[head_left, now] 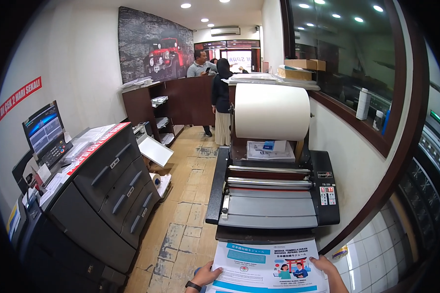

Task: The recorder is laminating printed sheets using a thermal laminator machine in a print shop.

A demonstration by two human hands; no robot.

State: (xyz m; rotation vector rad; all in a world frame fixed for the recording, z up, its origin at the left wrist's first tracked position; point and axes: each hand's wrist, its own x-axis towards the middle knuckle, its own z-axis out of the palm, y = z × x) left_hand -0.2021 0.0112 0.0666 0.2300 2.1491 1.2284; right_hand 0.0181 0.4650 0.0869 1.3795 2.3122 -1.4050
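- Left hand pinches the printed cover sheet at its left edge, thumb on top.
- Right hand clasps its right edge likewise.
- Sheet lies near, just before the roll laminator.

Left hand located at the lower edge of the frame, just left of centre; thumb uppermost, tip directed toward the right of the frame; hand closed in a pinching hold; left wrist at the bottom edge. Right hand located at lower right of centre, slightly higher than the left; thumb uppermost, angled up and leftward; fingers largely hidden beneath, hold likewise closed; right wrist slopes down to the bottom edge; hands well apart, both bare.
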